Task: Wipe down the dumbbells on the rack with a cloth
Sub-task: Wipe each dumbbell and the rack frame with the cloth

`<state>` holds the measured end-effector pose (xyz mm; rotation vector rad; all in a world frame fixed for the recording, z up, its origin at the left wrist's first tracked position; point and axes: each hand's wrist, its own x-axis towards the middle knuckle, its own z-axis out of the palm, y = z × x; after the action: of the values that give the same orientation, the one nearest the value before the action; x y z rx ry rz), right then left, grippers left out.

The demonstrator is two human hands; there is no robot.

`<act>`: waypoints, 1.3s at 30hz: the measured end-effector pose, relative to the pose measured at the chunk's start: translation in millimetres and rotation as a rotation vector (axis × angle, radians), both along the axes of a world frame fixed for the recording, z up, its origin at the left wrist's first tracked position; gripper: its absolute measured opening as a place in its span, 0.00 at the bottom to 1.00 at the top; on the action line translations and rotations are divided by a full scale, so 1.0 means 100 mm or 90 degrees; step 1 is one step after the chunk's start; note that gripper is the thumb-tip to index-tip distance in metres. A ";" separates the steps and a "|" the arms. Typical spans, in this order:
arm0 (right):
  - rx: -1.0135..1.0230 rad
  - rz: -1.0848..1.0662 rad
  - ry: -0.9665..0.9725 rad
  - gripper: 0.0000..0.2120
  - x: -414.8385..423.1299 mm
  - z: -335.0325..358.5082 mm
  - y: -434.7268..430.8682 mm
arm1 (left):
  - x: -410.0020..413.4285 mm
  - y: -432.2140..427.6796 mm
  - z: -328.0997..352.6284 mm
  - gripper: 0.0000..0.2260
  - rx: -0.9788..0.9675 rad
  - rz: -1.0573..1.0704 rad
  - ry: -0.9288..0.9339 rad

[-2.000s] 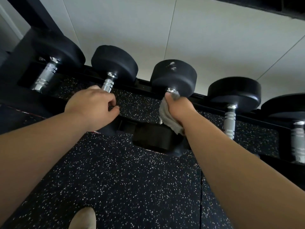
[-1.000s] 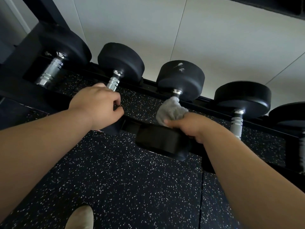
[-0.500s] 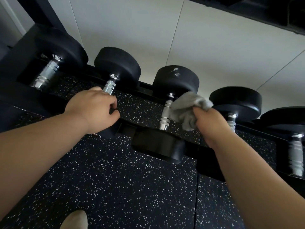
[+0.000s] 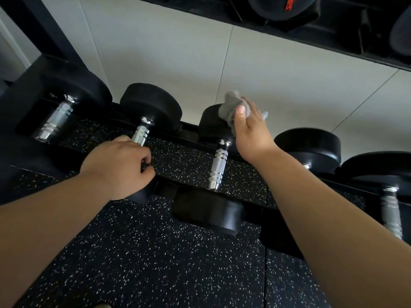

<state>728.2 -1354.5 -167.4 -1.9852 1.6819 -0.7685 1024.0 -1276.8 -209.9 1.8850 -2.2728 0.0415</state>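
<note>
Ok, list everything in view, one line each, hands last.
black rubber-headed dumbbells with chrome handles: five, black and silver, lower tier.
grey cloth: one, grey, on the third dumbbell's far head.
dark rounded object with red lettering: one, black, upper shelf.
black metal rack: one, black, against the wall.
speckled rubber floor: one, black with white flecks, underneath.
white wall panels: white, behind the rack.
left hand: gripping the second dumbbell's handle.
right hand: holding the cloth there.

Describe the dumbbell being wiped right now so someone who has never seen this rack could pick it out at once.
On the low black rack against the white wall lies a row of black dumbbells with chrome handles. It is the third dumbbell from the left. Alone among them, its far head has a grey cloth pressed on it by the right hand.
</note>
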 end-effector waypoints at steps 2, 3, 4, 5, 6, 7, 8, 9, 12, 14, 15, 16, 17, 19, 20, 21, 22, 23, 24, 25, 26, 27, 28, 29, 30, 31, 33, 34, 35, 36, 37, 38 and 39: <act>-0.023 0.021 0.068 0.29 0.02 0.02 -0.05 | 0.01 -0.01 -0.01 0.09 0.006 -0.002 0.002; -0.034 0.020 0.082 0.27 -0.01 0.02 -0.08 | 0.01 -0.01 -0.01 0.09 0.005 -0.002 0.005; -0.037 0.006 0.089 0.26 -0.05 0.01 -0.08 | 0.01 -0.01 -0.01 0.09 0.002 -0.001 0.010; -0.030 -0.020 0.089 0.25 -0.12 -0.03 -0.10 | 0.01 -0.01 -0.01 0.08 -0.001 0.000 0.014; -0.012 -0.060 0.073 0.24 -0.19 -0.05 -0.12 | 0.01 -0.01 -0.01 0.08 -0.006 -0.002 0.016; 0.011 -0.109 0.040 0.22 -0.24 -0.06 -0.11 | 0.01 0.00 -0.01 0.08 -0.009 -0.004 0.016; 0.034 -0.156 0.004 0.20 -0.28 -0.09 -0.13 | 0.01 0.00 -0.02 0.08 -0.013 -0.006 0.016; 0.043 -0.182 -0.027 0.18 -0.28 -0.10 -0.13 | 0.01 0.00 -0.02 0.08 -0.016 -0.007 0.015; -0.014 -0.114 -0.025 0.19 -0.10 -0.05 -0.13 | 0.02 0.00 -0.04 0.08 -0.016 -0.007 0.020; -0.072 -0.028 0.094 0.22 0.11 0.02 -0.17 | 0.02 -0.01 -0.05 0.09 -0.010 -0.008 0.016; -0.101 0.006 0.165 0.22 0.20 0.05 -0.21 | 0.02 -0.01 -0.05 0.10 -0.006 -0.008 0.013; -0.120 0.032 0.230 0.21 0.27 0.09 -0.23 | 0.02 -0.01 -0.04 0.10 -0.004 -0.008 0.013; -0.127 0.054 0.271 0.20 0.29 0.12 -0.27 | 0.01 -0.01 -0.04 0.10 -0.005 -0.007 0.013; -0.103 0.064 0.278 0.20 0.22 0.11 -0.33 | 0.01 0.00 -0.03 0.09 -0.012 -0.006 0.016; -0.077 0.042 0.243 0.20 0.14 0.09 -0.35 | 0.02 0.00 -0.03 0.09 -0.015 -0.006 0.016; -0.061 0.005 0.192 0.19 0.05 0.07 -0.36 | 0.02 0.00 -0.05 0.10 -0.019 -0.009 0.017; -0.053 -0.047 0.142 0.18 -0.05 0.04 -0.37 | 0.03 -0.01 -0.06 0.09 -0.023 -0.011 0.018; -0.052 -0.104 0.096 0.17 -0.16 0.00 -0.37 | 0.04 -0.01 -0.07 0.09 -0.024 -0.011 0.021; -0.047 -0.154 0.060 0.16 -0.25 -0.02 -0.36 | 0.05 -0.02 -0.09 0.08 -0.024 -0.011 0.024; -0.041 -0.186 0.029 0.17 -0.30 -0.04 -0.34 | 0.04 -0.02 -0.09 0.08 -0.023 -0.011 0.024; -0.037 -0.198 0.004 0.16 -0.31 -0.06 -0.33 | 0.04 -0.02 -0.10 0.08 -0.025 -0.011 0.024; -0.044 -0.193 -0.011 0.14 -0.28 -0.07 -0.33 | 0.04 -0.03 -0.10 0.08 -0.030 -0.013 0.023; -0.058 -0.176 -0.012 0.12 -0.21 -0.08 -0.35 | 0.03 -0.02 -0.09 0.10 -0.032 -0.016 0.023; -0.078 -0.152 0.005 0.12 -0.11 -0.08 -0.37 | 0.03 -0.02 -0.08 0.11 -0.032 -0.018 0.024; -0.102 -0.121 0.031 0.12 0.00 -0.07 -0.40 | 0.03 -0.03 -0.08 0.11 -0.031 -0.019 0.024; -0.125 -0.089 0.064 0.12 0.10 -0.05 -0.42 | 0.03 -0.03 -0.09 0.10 -0.026 -0.019 0.023; -0.155 -0.038 0.133 0.13 0.23 -0.01 -0.47 | 0.05 -0.04 -0.09 0.12 -0.012 -0.009 0.025; -0.152 -0.022 0.154 0.13 0.24 0.03 -0.48 | 0.05 -0.04 -0.09 0.13 -0.006 -0.006 0.023; -0.133 -0.012 0.155 0.13 0.21 0.04 -0.49 | 0.05 -0.03 -0.09 0.13 -0.003 -0.005 0.022; -0.111 -0.010 0.139 0.14 0.16 0.06 -0.50 | 0.04 -0.02 -0.07 0.11 -0.005 -0.006 0.022; -0.095 -0.018 0.113 0.14 0.10 0.06 -0.49 | 0.03 -0.01 -0.06 0.09 -0.009 -0.007 0.024; -0.085 -0.035 0.082 0.15 0.03 0.06 -0.48 | 0.03 0.00 -0.05 0.07 -0.016 -0.009 0.024; -0.079 -0.061 0.050 0.15 -0.03 0.04 -0.47 | 0.02 0.00 -0.05 0.06 -0.021 -0.011 0.024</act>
<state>724.8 -1401.2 -163.7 -2.0547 1.8256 -0.8583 1026.3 -1276.7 -214.5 1.8342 -2.2486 0.0406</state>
